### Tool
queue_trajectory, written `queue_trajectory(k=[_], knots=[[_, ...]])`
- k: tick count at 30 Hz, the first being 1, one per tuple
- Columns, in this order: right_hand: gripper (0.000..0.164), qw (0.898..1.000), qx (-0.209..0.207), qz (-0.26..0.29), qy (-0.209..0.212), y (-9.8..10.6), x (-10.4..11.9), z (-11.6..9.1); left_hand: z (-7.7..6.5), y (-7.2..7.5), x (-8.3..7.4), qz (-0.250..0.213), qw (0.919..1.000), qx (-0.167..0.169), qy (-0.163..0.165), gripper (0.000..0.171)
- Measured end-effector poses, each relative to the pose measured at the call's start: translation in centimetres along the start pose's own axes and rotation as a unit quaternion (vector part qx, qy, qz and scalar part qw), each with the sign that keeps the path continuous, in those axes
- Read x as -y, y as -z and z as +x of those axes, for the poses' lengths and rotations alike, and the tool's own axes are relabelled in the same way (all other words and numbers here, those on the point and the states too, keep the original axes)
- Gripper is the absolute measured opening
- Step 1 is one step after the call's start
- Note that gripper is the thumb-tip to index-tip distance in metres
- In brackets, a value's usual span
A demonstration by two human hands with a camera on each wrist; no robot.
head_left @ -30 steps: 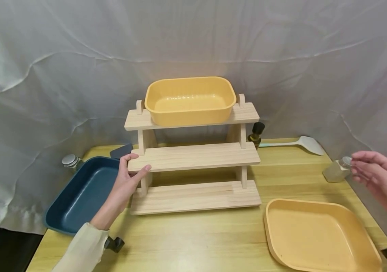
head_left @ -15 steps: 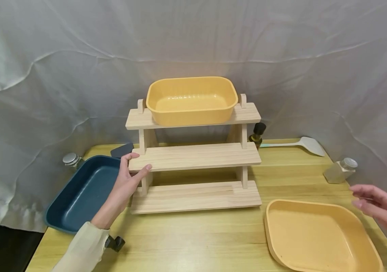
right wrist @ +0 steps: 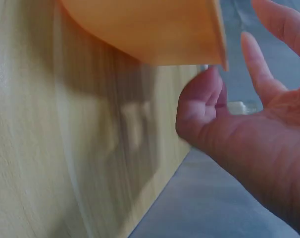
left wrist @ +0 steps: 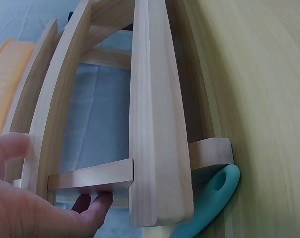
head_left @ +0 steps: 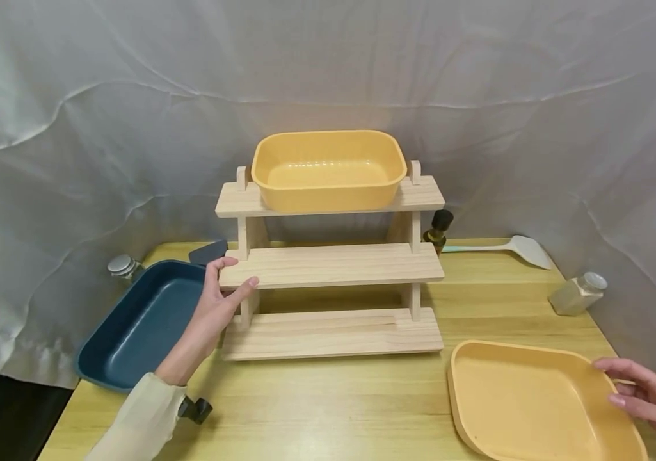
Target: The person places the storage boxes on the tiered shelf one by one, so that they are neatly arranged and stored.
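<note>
A three-tier wooden shelf (head_left: 333, 266) stands mid-table. My left hand (head_left: 217, 307) grips the left end of its middle board; the left wrist view has the thumb (left wrist: 14, 146) on the board and fingers (left wrist: 98, 208) bent below the side brace. A yellow basin (head_left: 328, 198) sits on the top tier. At the right lies a larger yellow tray (head_left: 529, 403). My right hand (head_left: 650, 397) is at its right rim, with fingertips right by the edge. Seen from the right wrist, the hand (right wrist: 269, 129) has spread fingers, its thumb just under the tray's rim (right wrist: 223, 44).
A dark blue tray (head_left: 143, 333) lies left of the shelf, near a lidded glass jar (head_left: 123, 267) and a dark spatula head (head_left: 208, 252). Behind the shelf's right side are a black-capped bottle (head_left: 440, 224) and a white spatula (head_left: 526, 250). Another jar (head_left: 576, 296) stands at right.
My right hand has come away from beside the right jar, moving toward me to the yellow tray's rim. The left hand keeps its grip on the shelf.
</note>
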State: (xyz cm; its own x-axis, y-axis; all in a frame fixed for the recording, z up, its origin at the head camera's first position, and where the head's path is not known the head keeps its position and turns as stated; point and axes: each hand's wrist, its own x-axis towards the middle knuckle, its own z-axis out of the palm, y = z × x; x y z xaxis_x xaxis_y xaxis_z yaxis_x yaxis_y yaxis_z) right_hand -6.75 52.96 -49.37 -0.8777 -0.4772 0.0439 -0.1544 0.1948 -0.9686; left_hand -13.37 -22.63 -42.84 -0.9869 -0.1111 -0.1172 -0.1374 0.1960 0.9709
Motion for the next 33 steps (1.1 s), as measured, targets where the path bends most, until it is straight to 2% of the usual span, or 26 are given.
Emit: queue_trajectory(k=[2, 4, 6, 11, 16, 21, 27, 30, 33], knots=[[0.069, 0.999, 0.027, 0.016, 0.018, 0.1, -0.6, 0.1, 0.0, 0.1, 0.0, 0.002, 1.0, -0.001, 0.0, 0.072], [0.066, 0.999, 0.031, 0.003, 0.026, 0.2, -1.0, 0.1, -0.1, 0.1, 0.0, 0.004, 1.0, -0.001, 0.002, 0.072], [0.064, 0.999, 0.042, 0.013, 0.019, 0.3, -1.2, 0.0, 0.0, 0.1, 0.0, 0.006, 1.0, -0.001, 0.003, 0.072], [0.062, 0.992, 0.085, 0.091, -0.015, 0.8, -1.4, -0.2, 0.0, 0.0, -0.1, 0.007, 1.0, -0.002, 0.003, 0.072], [0.06, 0.992, 0.065, 0.109, -0.025, 0.7, -1.5, 0.0, 0.1, 0.0, 0.0, -0.001, 1.0, 0.0, 0.001, 0.071], [0.069, 0.981, 0.075, 0.18, -0.01, 0.9, -1.1, 0.6, 0.1, 0.0, 0.0, -0.004, 1.0, 0.001, 0.001, 0.07], [0.076, 0.983, 0.032, 0.179, 0.005, 1.7, 0.9, 1.8, -0.1, 0.0, 0.0, -0.011, 0.9999, 0.001, -0.001, 0.072], [0.077, 0.983, 0.009, 0.183, 0.031, 1.9, 2.1, 3.0, 0.0, 0.0, -0.1, -0.012, 0.9999, 0.002, -0.003, 0.071], [0.073, 0.984, -0.019, 0.171, 0.037, 1.8, 4.2, 4.6, -0.1, 0.0, -0.1, -0.013, 0.9999, 0.004, -0.004, 0.072]])
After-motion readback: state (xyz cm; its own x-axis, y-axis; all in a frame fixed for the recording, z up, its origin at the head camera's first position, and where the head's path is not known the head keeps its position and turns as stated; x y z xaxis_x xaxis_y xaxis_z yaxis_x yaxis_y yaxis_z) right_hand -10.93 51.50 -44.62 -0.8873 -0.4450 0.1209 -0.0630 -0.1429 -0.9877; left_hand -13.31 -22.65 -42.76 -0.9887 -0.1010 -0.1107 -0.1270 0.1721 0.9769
